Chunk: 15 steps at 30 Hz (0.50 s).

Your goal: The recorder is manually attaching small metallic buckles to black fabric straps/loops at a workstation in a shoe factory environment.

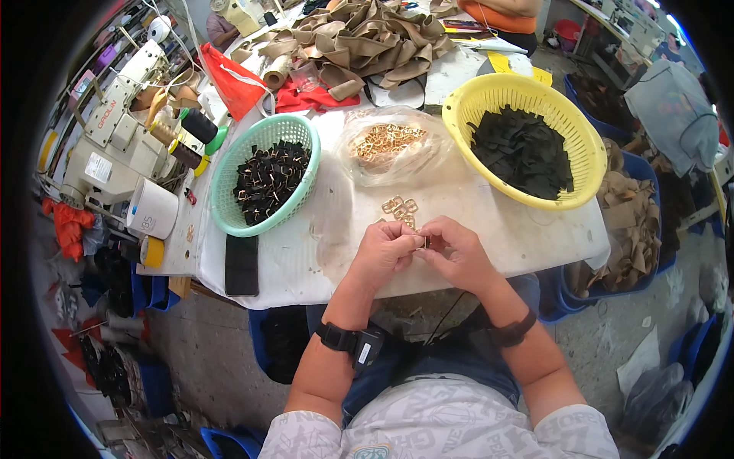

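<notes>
My left hand (386, 249) and my right hand (459, 251) meet over the near part of the table, fingertips pinched together. Between them is a small black strip with a gold buckle (425, 242), mostly hidden by the fingers. Just beyond my hands lie several loose gold buckles (399, 206). Farther back, a clear plastic bag (367, 173) holds a heap of the same buckles. On the left, a mint-green basket (219, 187) contains black strips fitted with gold buckles. Plain black strips fill the yellow basket (592, 168) on the right.
A black phone (241, 265) rests at the table's front left edge. Thread cones (153, 210) and a sewing machine (115, 130) stand left. Brown fabric pieces (359, 38) are piled at the back. A blue bin (650, 268) of brown scraps sits right, below the yellow basket.
</notes>
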Motion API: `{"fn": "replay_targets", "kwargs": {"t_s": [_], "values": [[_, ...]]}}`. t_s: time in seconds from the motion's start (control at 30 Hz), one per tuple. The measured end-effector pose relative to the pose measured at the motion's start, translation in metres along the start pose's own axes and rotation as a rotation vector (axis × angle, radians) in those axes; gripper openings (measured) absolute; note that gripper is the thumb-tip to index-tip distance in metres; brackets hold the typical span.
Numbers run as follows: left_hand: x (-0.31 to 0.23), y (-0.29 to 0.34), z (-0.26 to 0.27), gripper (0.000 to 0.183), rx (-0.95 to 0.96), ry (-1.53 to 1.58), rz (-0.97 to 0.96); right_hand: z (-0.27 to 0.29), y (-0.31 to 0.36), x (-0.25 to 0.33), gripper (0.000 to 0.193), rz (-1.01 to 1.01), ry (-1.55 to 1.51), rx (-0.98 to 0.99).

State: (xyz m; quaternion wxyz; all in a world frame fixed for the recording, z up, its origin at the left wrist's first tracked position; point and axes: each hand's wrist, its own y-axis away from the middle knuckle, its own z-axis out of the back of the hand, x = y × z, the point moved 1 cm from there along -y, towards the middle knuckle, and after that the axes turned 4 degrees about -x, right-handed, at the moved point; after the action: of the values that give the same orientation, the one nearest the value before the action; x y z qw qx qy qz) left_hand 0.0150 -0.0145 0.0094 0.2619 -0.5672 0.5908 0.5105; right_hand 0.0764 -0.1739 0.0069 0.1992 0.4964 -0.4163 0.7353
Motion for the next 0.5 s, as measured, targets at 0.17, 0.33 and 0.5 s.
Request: {"fn": "replay_targets", "kwargs": {"t_s": [0.17,0.33,0.5], "values": [[0.0026,-0.0008,0.0011,0.007,0.011,0.023,-0.010,-0.0024,-0.0033,0.0010,0.020,0.015,0.014,-0.004],[0.0000,-0.0002,0.0017,0.010,0.036,0.053,0.012,-0.0027,-0.0009,-0.0014,0.019,0.087,0.088,-0.048],[0.0014,-0.0006,0.0063,0.012,0.061,0.085,0.022,-0.0007,-0.0016,-0.0006,0.019,0.122,0.109,-0.056]]}}
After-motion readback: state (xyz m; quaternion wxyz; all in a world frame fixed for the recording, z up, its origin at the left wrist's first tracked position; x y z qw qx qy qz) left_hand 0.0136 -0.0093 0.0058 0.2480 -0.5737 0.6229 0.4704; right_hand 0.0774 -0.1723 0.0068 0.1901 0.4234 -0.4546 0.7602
